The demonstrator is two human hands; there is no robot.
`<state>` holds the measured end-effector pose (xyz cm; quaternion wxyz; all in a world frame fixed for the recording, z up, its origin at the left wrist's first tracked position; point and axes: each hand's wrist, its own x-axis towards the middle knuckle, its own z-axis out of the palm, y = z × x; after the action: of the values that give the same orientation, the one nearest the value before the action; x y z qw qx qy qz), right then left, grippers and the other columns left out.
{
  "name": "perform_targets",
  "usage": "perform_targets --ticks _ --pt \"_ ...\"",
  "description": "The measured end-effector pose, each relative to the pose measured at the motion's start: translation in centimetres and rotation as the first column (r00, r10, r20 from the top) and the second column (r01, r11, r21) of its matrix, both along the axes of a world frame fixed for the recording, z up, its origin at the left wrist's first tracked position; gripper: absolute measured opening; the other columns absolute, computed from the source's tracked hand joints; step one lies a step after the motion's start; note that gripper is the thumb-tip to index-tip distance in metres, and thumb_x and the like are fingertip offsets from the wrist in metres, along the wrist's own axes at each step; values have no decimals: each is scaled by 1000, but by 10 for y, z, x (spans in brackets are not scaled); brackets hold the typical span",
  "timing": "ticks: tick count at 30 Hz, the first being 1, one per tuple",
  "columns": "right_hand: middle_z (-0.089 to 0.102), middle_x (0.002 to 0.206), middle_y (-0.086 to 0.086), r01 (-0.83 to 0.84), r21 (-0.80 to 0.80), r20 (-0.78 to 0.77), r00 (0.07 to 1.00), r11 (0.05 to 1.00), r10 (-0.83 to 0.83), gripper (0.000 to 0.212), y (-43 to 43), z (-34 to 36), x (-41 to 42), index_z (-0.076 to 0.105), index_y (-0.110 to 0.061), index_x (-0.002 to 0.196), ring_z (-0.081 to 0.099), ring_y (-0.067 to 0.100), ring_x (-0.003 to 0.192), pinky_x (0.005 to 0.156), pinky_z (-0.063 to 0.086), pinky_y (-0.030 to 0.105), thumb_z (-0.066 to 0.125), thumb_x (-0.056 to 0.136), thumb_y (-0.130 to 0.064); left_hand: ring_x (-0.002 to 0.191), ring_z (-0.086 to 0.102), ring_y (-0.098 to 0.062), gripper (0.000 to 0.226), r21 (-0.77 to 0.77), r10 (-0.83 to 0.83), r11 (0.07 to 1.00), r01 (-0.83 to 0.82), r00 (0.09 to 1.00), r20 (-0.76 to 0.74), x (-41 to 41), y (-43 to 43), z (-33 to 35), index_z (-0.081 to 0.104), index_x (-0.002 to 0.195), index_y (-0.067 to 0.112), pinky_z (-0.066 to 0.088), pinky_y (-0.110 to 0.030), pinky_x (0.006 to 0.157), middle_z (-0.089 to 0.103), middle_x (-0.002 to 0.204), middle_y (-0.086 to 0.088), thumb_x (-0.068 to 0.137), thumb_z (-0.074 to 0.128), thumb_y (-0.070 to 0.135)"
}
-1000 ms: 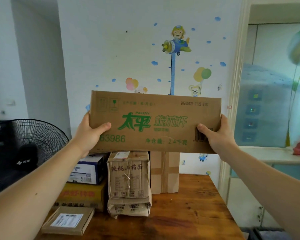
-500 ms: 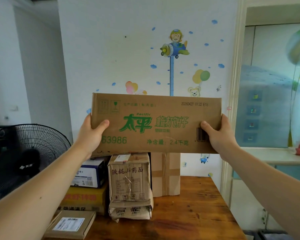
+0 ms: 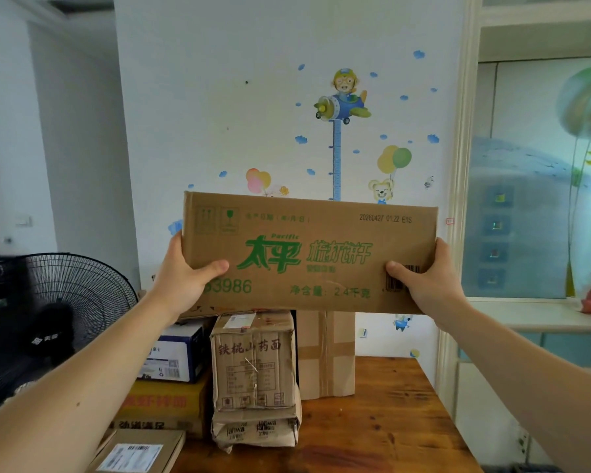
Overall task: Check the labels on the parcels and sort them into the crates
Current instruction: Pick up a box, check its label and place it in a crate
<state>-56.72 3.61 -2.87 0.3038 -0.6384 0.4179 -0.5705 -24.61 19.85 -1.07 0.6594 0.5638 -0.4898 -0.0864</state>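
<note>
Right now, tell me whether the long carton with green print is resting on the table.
No, the left hand and right hand hold the long carton in the air, above the parcels stacked on the wooden table.

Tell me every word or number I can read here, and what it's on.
"Pacific": held carton
"太平": same carton
"3986": same carton
"20260427 01:22 E1S": same carton
"铁棍山药面": tall brown box
"jahwa": crushed parcel beneath it
Label on flat parcel: too blurred to read
</note>
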Motion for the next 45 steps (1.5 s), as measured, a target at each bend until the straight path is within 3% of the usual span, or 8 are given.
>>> perform_targets --ticks 8,17,24,27,31,36,41,45 --pt "48 100 -14 -30 -32 -12 999 999 30 69 3 9 -2 32 -21 138 52 18 105 86 47 38 75 85 -31 98 59 -15 51 6 -12 1000 13 994 -111 4 1 5 29 127 22 51 -44 82 56 109 4 91 65 29" --pt "50 113 -7 -75 27 -23 997 997 75 83 1 11 -8 29 -22 142 52 19 109 96 48 45 82 79 -24 91 57 -6 52 53 60 997 -58 997 -38 2 1 -2 39 122 21 46 -26 72 57 102 10 83 74 16" --pt "57 115 -7 -83 16 -10 997 996 83 69 5 18 -11 36 -30 135 55 22 114 100 47 51 79 81 -30 105 54 -19 56 48 73 996 -71 997 -30 1 5 4 35 125 19 46 -42 90 54 107 8 84 73 19" --pt "56 115 -9 -74 -10 -63 995 997 73 75 8 19 -15 34 -29 141 53 20 114 101 46 49 79 81 -26 112 54 -25 56 31 36 999 -31 981 -192 -2 8 10 36 123 16 46 -47 94 54 115 -3 88 61 52" --pt "51 102 -20 -94 -20 -117 989 995 91 73 14 14 -12 33 -27 141 53 19 110 100 47 51 78 83 -20 124 53 -26 122 73 63 996 -42 947 -314 13 5 13 48 138 27 42 -57 101 57 134 -3 44 36 105" --pt "52 105 -18 -110 -23 -113 988 994 106 78 13 16 -12 29 -30 140 54 19 110 96 50 49 79 81 -21 108 60 -27 83 69 51 997 -27 930 -365 11 7 14 56 126 26 49 -49 88 63 120 -10 62 49 77" --pt "53 103 -5 -107 111 70 993 988 99 37 19 28 -10 33 -28 120 53 19 99 92 43 43 45 97 -54 106 56 -26 62 51 13 999 5 936 -351 5 14 9 47 132 16 46 -40 77 58 118 -12 86 50 57" --pt "54 104 0 -133 181 78 990 974 120 35 18 24 -15 41 -19 125 54 17 95 97 46 47 53 98 -39 101 55 -25 38 39 -64 996 83 935 -349 10 16 4 46 134 10 44 -46 83 57 121 -14 98 51 21"
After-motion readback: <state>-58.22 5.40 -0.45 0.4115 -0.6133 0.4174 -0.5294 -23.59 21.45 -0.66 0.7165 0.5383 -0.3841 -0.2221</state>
